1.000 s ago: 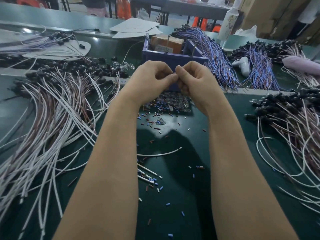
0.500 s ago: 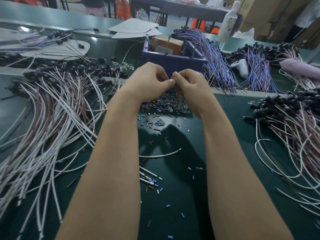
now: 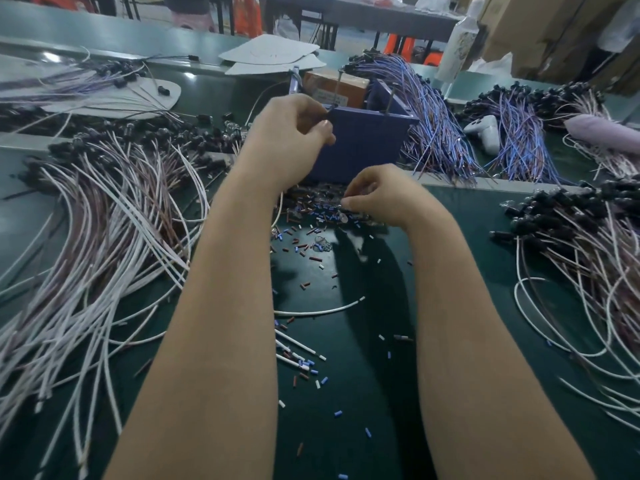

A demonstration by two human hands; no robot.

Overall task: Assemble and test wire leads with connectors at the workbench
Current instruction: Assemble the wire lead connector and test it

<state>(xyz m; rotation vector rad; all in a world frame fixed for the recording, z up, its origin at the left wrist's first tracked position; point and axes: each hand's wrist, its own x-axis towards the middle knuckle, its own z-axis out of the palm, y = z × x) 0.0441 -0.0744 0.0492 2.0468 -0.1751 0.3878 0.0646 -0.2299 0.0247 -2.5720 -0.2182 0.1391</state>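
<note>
Left hand up by blue bin, grip narrow, pinching small dark piece. Right hand low in parts pile, grip narrow; holding anything or not, cannot tell. Leads heaped left on surface.

Print on the box label is unreadable.

A single wide-angle camera worn on the person's head looks forward and down along both forearms onto the green table. It sits close above the work, so the near table fills most of the view, while the top edge reaches the room behind.
</note>
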